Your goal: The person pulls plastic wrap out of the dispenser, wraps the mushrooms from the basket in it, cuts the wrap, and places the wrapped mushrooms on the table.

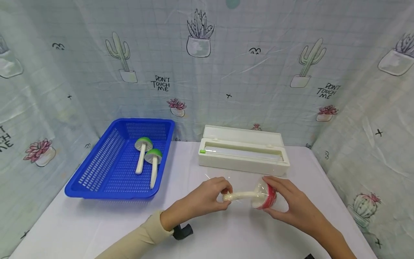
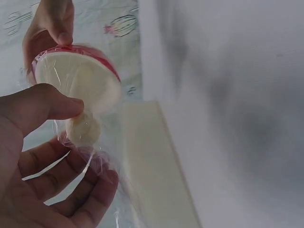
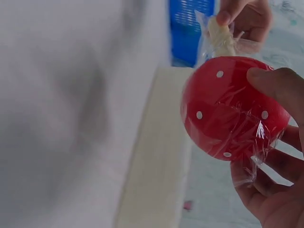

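Observation:
Between my two hands, a toy mushroom lies sideways above the table, its red white-dotted cap to the right and its cream stem to the left. Clear plastic film is wrapped over cap and stem, with loose, crumpled ends past the stem tip. My left hand pinches the stem's end between thumb and fingers. With thumb and fingers spread around the cap's edge, my right hand grips the cap from the right.
Behind the hands stands a white cling film dispenser, lid raised, with a green slider at its left end. A blue basket on the left holds two green-capped toy mushrooms. Patterned curtain encloses the white table.

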A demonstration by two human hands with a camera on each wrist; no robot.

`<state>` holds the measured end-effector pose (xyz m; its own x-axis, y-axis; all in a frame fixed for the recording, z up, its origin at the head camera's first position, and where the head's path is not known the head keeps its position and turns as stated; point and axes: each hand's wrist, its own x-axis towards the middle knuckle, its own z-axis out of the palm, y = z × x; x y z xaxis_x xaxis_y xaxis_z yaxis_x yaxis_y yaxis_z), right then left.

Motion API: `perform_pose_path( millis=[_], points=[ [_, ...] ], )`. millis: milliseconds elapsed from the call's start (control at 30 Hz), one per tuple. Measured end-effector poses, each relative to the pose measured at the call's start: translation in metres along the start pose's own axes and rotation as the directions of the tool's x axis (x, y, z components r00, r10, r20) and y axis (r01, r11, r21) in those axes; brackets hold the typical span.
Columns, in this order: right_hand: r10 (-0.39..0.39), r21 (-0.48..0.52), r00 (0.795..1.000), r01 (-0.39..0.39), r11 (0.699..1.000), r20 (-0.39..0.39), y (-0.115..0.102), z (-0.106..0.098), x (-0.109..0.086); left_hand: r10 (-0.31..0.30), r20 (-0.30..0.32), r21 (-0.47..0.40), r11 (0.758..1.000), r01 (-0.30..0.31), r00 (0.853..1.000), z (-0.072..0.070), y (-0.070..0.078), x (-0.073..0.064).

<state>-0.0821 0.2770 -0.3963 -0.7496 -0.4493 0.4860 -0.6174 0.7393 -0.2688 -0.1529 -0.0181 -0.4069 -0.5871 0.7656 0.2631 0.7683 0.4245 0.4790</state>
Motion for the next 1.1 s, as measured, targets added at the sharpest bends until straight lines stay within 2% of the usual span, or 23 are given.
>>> perform_pose_path(
  millis=[133,267,433,533,600,667,733,767,833,867,900,933,967,1033,1067,1100],
  points=[
    [-0.004,0.002,1.0,0.004,1.0,0.011,0.004,0.025,-0.01,-0.02,0.039,0.042,0.999,0.019,0.999,0.02,-0.01,-0.004],
    [-0.009,0.023,1.0,0.009,1.0,-0.001,0.008,0.047,-0.02,-0.017,0.067,0.074,0.997,0.012,0.998,0.039,-0.021,-0.006],
    [-0.001,-0.006,0.999,0.001,1.0,-0.035,0.012,0.064,-0.031,-0.047,0.127,0.072,0.997,0.038,0.991,0.053,-0.03,-0.005],
    [-0.011,-0.006,0.999,0.01,1.0,-0.048,0.016,0.069,-0.036,-0.077,0.172,0.028,0.997,0.073,0.982,0.052,-0.033,-0.006],
    [-0.016,0.017,0.999,0.016,1.0,-0.05,0.019,0.07,-0.038,-0.106,0.197,-0.051,0.992,0.118,0.975,0.047,-0.036,-0.008],
    [-0.031,0.041,0.998,0.034,0.999,-0.05,0.021,0.071,-0.04,-0.137,0.199,-0.15,0.974,0.169,0.97,0.039,-0.04,-0.009],
    [-0.053,0.062,0.998,0.055,0.997,-0.043,0.023,0.069,-0.039,-0.179,0.164,-0.252,0.943,0.217,0.97,0.028,-0.046,-0.01],
    [-0.063,0.071,0.998,0.065,0.995,-0.032,0.023,0.068,-0.039,-0.205,0.127,-0.287,0.929,0.234,0.97,0.022,-0.049,-0.01],
    [-0.083,0.085,0.997,0.083,0.993,-0.006,0.023,0.063,-0.037,-0.27,0.014,-0.333,0.906,0.259,0.963,0.011,-0.056,-0.006],
    [-0.088,0.085,0.996,0.087,0.993,0.012,0.023,0.059,-0.036,-0.312,-0.056,-0.341,0.899,0.275,0.949,0.006,-0.059,-0.004],
    [-0.092,0.086,0.995,0.089,0.992,0.031,0.023,0.055,-0.035,-0.355,-0.126,-0.344,0.891,0.295,0.926,0.002,-0.063,0.0],
    [-0.09,0.089,0.995,0.085,0.992,0.052,0.023,0.051,-0.033,-0.399,-0.191,-0.342,0.884,0.32,0.897,-0.002,-0.067,0.004],
    [-0.089,0.087,0.993,0.082,0.993,0.073,0.023,0.046,-0.031,-0.445,-0.245,-0.345,0.87,0.352,0.862,-0.004,-0.072,0.008],
    [-0.079,0.086,0.99,0.07,0.994,0.114,0.023,0.036,-0.024,-0.527,-0.314,-0.361,0.835,0.415,0.79,-0.007,-0.082,0.017],
    [-0.07,0.088,0.988,0.058,0.994,0.134,0.023,0.032,-0.02,-0.558,-0.327,-0.367,0.819,0.441,0.763,-0.007,-0.089,0.021],
    [-0.063,0.093,0.987,0.05,0.994,0.15,0.023,0.028,-0.015,-0.579,-0.334,-0.372,0.806,0.461,0.744,-0.007,-0.095,0.026]
  ],
)
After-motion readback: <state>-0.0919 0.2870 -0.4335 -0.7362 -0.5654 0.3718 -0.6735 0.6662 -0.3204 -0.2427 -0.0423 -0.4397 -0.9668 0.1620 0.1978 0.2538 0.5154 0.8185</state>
